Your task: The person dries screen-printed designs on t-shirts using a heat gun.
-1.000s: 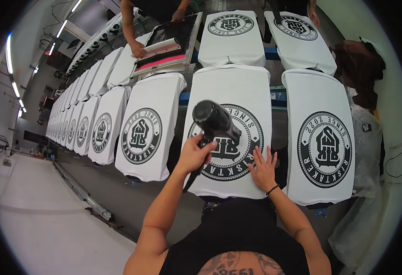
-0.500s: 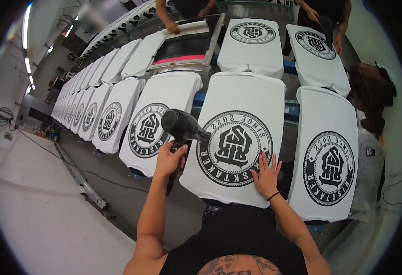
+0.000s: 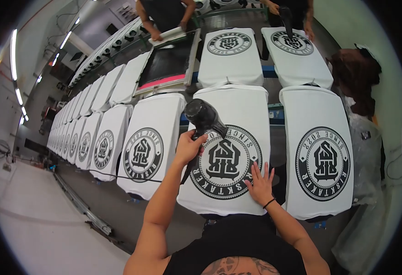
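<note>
My left hand (image 3: 192, 147) is wrapped round the handle of a black hair dryer (image 3: 204, 117). The dryer's nozzle points down and right, over the upper part of a round black print (image 3: 224, 162). That print is on a white T-shirt (image 3: 242, 103) stretched over a board in front of me. Flat on the same shirt, at the print's lower right edge, lies my right hand (image 3: 260, 185) with its fingers spread. It holds nothing, and a dark band circles its wrist.
More printed shirts stand left and right, including one shirt (image 3: 315, 105) at my right. Across the table, one person handles a framed screen (image 3: 169, 62); another holds a hair dryer (image 3: 286, 19). A cord (image 3: 118, 176) hangs at left, clear plastic (image 3: 366, 160) at right.
My left hand has carried the hair dryer rightward, further over the print. My right hand stays spread on the shirt. The view has shifted; across the table, the person's second hand is at the screen.
</note>
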Action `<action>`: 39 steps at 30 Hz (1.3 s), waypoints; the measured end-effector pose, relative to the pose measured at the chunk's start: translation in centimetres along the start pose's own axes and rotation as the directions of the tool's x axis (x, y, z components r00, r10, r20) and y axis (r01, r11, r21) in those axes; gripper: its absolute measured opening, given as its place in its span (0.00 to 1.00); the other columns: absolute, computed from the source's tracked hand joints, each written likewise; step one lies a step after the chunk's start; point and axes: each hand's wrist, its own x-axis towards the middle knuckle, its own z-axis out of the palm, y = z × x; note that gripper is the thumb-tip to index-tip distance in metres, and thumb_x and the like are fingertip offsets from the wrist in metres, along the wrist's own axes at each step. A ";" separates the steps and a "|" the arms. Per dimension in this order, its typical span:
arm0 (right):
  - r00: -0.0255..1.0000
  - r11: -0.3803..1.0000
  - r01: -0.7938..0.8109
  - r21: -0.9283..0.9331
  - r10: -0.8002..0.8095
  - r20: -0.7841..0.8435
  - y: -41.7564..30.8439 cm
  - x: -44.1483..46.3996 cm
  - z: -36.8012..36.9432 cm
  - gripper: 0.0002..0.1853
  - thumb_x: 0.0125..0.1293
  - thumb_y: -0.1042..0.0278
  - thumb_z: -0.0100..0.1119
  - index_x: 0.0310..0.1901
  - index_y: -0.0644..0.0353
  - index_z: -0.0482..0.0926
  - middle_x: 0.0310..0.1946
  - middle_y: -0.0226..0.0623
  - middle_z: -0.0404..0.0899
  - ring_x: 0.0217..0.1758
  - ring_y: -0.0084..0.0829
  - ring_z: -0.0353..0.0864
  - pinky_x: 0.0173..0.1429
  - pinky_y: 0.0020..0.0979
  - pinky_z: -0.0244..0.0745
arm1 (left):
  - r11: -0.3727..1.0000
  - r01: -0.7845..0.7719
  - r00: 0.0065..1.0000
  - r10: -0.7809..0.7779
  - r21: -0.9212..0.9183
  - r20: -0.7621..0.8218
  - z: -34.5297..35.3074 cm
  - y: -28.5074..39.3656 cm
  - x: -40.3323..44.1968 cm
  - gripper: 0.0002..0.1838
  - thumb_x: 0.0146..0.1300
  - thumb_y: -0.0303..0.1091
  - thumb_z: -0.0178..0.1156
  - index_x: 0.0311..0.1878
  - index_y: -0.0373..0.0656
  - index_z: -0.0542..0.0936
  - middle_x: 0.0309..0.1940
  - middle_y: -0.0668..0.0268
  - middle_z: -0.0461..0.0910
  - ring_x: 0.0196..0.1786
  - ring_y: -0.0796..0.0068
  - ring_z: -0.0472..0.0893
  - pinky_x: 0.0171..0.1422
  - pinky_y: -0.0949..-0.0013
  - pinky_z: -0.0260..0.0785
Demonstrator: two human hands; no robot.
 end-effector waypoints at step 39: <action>0.998 0.999 0.039 -0.028 -0.038 0.039 1.1 0.9 0.1 0.38 0.73 0.48 0.54 0.76 0.64 0.62 0.81 0.35 0.55 0.85 0.59 0.40 0.81 0.68 0.27 | 0.996 0.078 0.955 -0.089 -0.049 -0.283 -6.9 -1.6 -3.7 0.13 0.65 0.35 0.69 0.38 0.34 0.79 0.26 0.66 0.80 0.20 0.79 0.77 0.22 0.73 0.70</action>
